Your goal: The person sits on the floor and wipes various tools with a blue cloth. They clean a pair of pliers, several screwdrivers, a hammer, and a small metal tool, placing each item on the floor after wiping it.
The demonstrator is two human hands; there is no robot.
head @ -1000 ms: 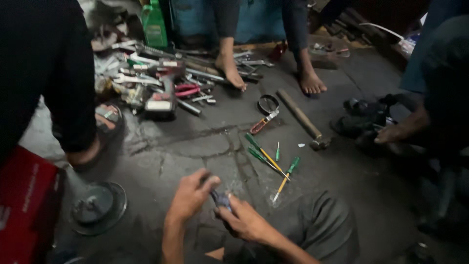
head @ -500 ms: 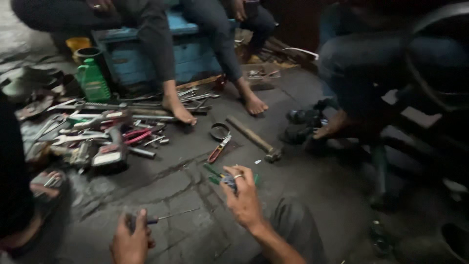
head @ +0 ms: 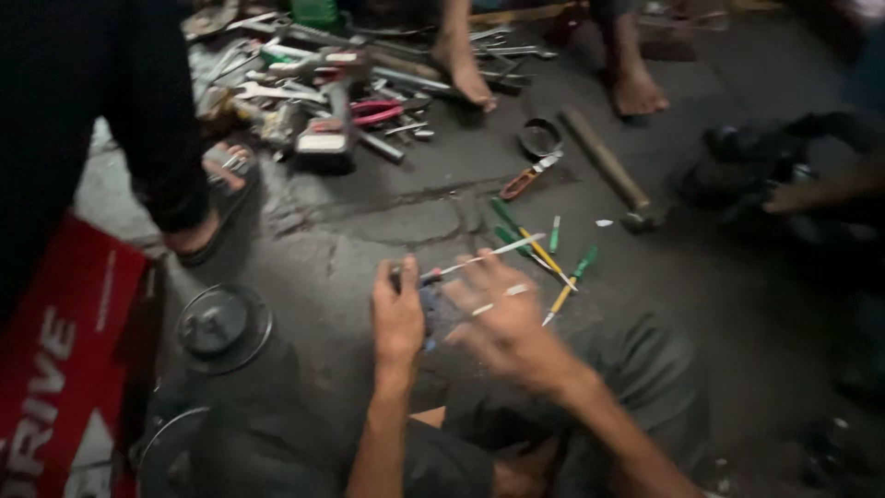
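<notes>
Left grip point(head: 397, 314) clasps a thin metal-shafted screwdriver point(head: 466, 263); right grip point(head: 498, 309), blurred, cannot tell; earlier wide apart, now touching.

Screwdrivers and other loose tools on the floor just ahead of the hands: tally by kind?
Green-handled screwdrivers: 4, lying together
Screwdriver in the left hand: 1, thin shaft pointing right
Hammer: 1
Red-handled pliers: 1
Total: 7
The right hand is motion-blurred; I cannot tell what it holds. The tool pile farther off is not counted.
</notes>
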